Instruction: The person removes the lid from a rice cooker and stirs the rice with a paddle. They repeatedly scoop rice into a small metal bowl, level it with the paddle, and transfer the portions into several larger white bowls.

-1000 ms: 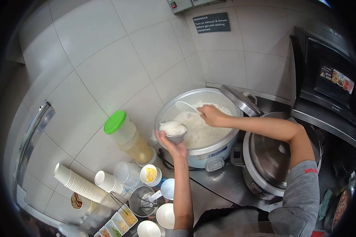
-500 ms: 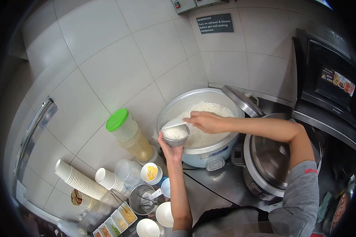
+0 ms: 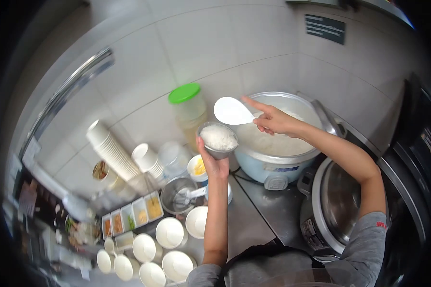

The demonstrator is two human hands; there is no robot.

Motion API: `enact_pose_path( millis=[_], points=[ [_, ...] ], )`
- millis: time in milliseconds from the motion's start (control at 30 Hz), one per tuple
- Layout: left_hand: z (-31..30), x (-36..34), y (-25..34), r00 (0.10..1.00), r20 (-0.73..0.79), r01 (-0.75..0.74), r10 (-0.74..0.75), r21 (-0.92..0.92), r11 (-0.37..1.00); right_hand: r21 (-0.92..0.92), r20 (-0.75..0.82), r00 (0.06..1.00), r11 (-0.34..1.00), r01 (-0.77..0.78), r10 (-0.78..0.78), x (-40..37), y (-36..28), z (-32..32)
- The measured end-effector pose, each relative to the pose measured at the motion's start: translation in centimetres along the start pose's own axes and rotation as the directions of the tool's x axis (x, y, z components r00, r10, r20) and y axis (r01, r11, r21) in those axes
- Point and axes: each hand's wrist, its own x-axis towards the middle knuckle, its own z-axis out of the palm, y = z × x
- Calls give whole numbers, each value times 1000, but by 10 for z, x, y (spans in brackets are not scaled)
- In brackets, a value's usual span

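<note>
My left hand [image 3: 214, 161] is wrapped around a small metal bowl [image 3: 221, 154] filled with a mound of white rice [image 3: 218, 137]. In my right hand [image 3: 275, 120] is a white rice paddle [image 3: 233, 111], pinched by its handle, with the index finger stretched out. The paddle's broad blade is raised above the bowl and apart from it. Behind my right hand stands a large light-blue rice cooker [image 3: 258, 167], uncovered, with rice inside. Its lid leans at the right rim.
A second cooker with a steel lid [image 3: 342, 201] stands at right. Left are a green-lidded container [image 3: 184, 93], stacked cups [image 3: 111, 149], a metal pot [image 3: 170, 203] with a white-handled utensil, a divided topping tray [image 3: 133, 215] and several white paper bowls [image 3: 170, 233].
The paddle has lifted off the rice in the bowl and swung up. My view has turned left, bringing more paper bowls into sight. The bowl stays in my left hand, now away from the cooker.
</note>
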Motion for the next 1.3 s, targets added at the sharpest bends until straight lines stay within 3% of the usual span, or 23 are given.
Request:
enact_pose_path(
  millis=[67,100,200,333,400,467,600,667,800,833,933,1000,1100,1133,1200,1233,1300],
  points=[
    [-9,-10,17,986,-27,-162,163,27,986,166,319,928,953,-254,191,0,-30,23],
    [-5,-21,27,971,-39,-234,236,55,971,211,427,884,930,-301,189,0,-35,39],
    [3,-53,52,897,-158,-375,413,221,900,117,548,816,950,-291,182,4,-40,88],
    [-13,-88,94,861,-207,-366,465,383,848,121,659,737,948,-296,146,1,-62,139],
    [-41,-108,118,885,-192,-368,424,269,890,79,799,580,929,-361,158,14,-66,153],
    [-68,-134,148,905,-160,-377,394,126,918,26,798,578,947,-320,173,7,-101,174],
    [-95,-186,201,753,-335,-462,566,343,818,20,807,590,999,-44,10,-12,-124,284],
    [-100,-219,238,703,-375,-517,604,313,796,42,816,578,999,-27,-19,-24,-147,333],
    [-154,-281,317,584,-359,-597,728,417,685,120,940,335,983,-138,-68,-27,-193,433],
    [-180,-297,339,593,-347,-614,727,389,687,126,965,252,967,-221,-69,-26,-208,456],
    [-221,-346,412,705,-215,-653,676,175,737,306,946,243,843,-443,-216,-17,-233,527],
    [-261,-367,454,626,-309,-664,716,271,697,369,920,314,788,-493,-235,-11,-241,561],
    [-287,-375,504,439,-403,-524,803,611,593,362,914,352,797,-483,-201,-11,-247,589],
    [-307,-377,521,418,-347,-352,839,790,502,342,917,357,815,-469,-179,-12,-247,595],
    [-353,-378,550,422,-211,42,882,976,213,345,917,360,790,-507,-169,-10,-244,604],
    [-363,-378,558,463,-222,227,858,966,128,359,911,380,764,-536,-162,-9,-242,609],
    [-393,-371,554,520,-106,484,848,854,-190,384,899,409,727,-569,-154,-5,-240,619]
  ],
)
